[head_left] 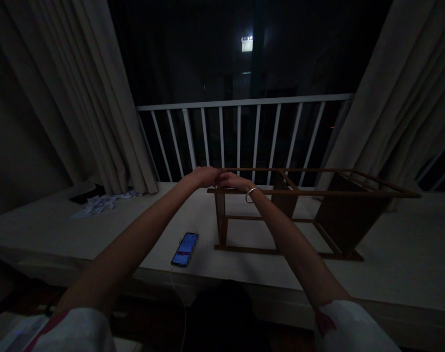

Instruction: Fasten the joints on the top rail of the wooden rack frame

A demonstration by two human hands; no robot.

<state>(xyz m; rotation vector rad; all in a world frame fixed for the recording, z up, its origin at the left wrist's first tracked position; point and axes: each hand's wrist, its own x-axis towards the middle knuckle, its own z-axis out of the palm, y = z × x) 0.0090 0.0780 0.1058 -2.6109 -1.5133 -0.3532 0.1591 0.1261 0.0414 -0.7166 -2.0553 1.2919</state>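
Note:
A brown wooden shelf rack (339, 193) lies on its side on the pale ledge, its left end toward the middle of the view. At the far upper corner of that end, my left hand (206, 176) is closed around the rail's end. My right hand (234, 182), a silver bangle on its wrist, reaches over the near rail to the same corner. Its fingers are closed against those of my left hand; anything small between them is hidden. Both hands are dim in the low light.
A lit phone (184, 250) lies on the ledge (145, 244) left of the rack, its white cable (181, 298) hanging over the front edge. Crumpled white papers (97, 204) lie at the left. Behind stand a white railing (244, 103), a dark window and curtains (97, 98).

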